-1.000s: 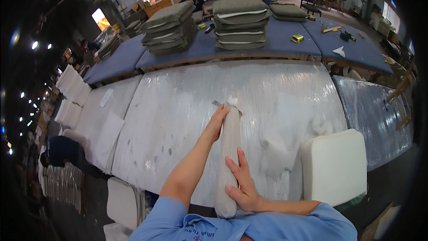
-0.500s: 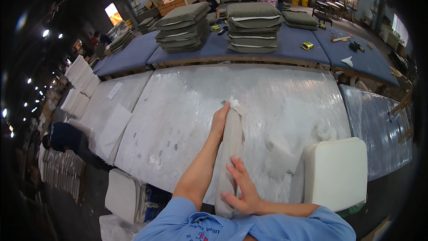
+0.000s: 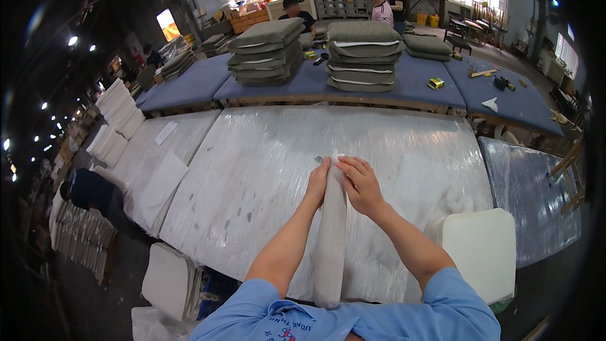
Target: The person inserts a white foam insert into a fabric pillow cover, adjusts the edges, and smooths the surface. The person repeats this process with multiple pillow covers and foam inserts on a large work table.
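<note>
A long, narrow, grey-beige padded piece, which looks like a fabric-covered cushion stood on its edge [image 3: 331, 240], runs from my body out over the plastic-covered table [image 3: 252, 145]. At its far end my left hand [image 3: 318, 182] is closed against the left side, thumb near the top. My right hand [image 3: 361, 184] presses the same end from the right, fingers bent over the far corner. A bit of white stuffing shows between the two hands. The piece's lower sides are hidden from above.
White foam pads [image 3: 480, 252] stand at the table's right edge, with more pads [image 3: 167, 278] at lower left. Pale wadding [image 3: 442, 183] lies on the right of the table. Beyond, a blue bench [image 3: 290, 91] bears stacked green cushions [image 3: 265, 50]. A co-worker [image 3: 95, 192] bends down at left.
My right hand has moved from the near end of the cushion to its far end, beside my left hand. White stuffing that stuck out there is now mostly covered. The view has tilted slightly.
</note>
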A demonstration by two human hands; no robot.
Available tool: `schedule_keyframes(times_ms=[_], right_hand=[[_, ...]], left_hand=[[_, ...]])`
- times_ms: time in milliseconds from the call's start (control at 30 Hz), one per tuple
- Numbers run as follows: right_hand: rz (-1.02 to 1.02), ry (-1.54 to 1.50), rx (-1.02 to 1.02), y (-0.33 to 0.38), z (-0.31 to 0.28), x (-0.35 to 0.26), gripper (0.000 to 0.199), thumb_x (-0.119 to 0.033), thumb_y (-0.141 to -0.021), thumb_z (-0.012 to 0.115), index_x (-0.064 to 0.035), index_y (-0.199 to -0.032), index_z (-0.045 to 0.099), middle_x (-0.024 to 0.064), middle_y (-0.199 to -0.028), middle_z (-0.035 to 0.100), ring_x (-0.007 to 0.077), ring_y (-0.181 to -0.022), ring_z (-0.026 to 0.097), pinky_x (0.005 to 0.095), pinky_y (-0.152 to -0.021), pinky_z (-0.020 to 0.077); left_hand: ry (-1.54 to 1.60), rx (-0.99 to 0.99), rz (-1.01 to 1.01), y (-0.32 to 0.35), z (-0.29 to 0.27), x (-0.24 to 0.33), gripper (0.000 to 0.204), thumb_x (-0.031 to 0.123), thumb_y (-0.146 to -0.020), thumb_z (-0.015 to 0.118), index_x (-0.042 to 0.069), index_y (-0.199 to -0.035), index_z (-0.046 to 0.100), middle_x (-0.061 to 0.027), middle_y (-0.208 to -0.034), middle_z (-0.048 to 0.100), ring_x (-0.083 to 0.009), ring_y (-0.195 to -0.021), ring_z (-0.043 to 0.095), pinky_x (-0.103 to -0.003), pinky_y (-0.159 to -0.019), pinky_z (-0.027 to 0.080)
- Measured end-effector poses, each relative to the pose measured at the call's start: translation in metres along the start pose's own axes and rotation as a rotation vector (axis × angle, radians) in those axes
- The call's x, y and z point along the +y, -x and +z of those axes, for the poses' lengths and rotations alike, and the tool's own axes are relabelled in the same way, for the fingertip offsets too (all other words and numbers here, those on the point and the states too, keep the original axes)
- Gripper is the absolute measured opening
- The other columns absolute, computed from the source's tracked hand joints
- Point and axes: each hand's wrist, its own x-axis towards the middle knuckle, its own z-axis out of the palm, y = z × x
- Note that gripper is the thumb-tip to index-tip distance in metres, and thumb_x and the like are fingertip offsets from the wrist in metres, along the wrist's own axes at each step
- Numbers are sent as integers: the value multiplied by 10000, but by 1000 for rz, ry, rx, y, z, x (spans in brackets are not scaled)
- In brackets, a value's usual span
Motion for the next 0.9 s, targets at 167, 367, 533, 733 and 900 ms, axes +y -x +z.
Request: schedule_keyframes(times_ms=[167,367,533,733,900], right_hand=[[51,-128,-28,-13,19,18,242,-83,-960,631,-29,-1178,720,136,-1251,701,332,-1156,645,414,-1004,517],[156,-233,9,-17,31,34,193,-108,-965,627,-12,-1097,732,155,-1100,738,330,-955,707,380,-855,572],[250,-218,7,-21,35,35,156,-122,-954,640,-11,-1011,734,154,-957,732,317,-827,704,385,-744,556],[345,-250,26,-21,41,34,172,-152,-943,663,-2,-984,738,147,-899,728,263,-771,689,359,-704,537],[471,-279,-3,-19,39,44,212,-180,-963,660,19,-982,732,105,-809,710,142,-724,629,307,-668,501]], left_hand=[[-42,0,0,-6,-13,-1,603,580,-1056,506,14,-1195,658,-76,-1047,695,-175,-894,666,-338,-767,544],[-38,-61,44,-13,-12,-8,594,578,-1060,499,23,-1207,654,-65,-1018,688,-171,-882,662,-334,-773,547],[-61,-68,37,-26,-18,-18,649,610,-1073,430,25,-1243,655,-66,-1060,716,-170,-1008,665,-341,-886,536],[-118,-327,-142,-56,-64,-12,766,665,-1081,266,64,-1407,612,-51,-1318,703,-195,-1261,607,-385,-1176,351],[-288,-295,-264,-50,-65,-31,753,655,-1083,283,81,-1507,523,-50,-1499,577,-203,-1408,484,-398,-1247,243]])
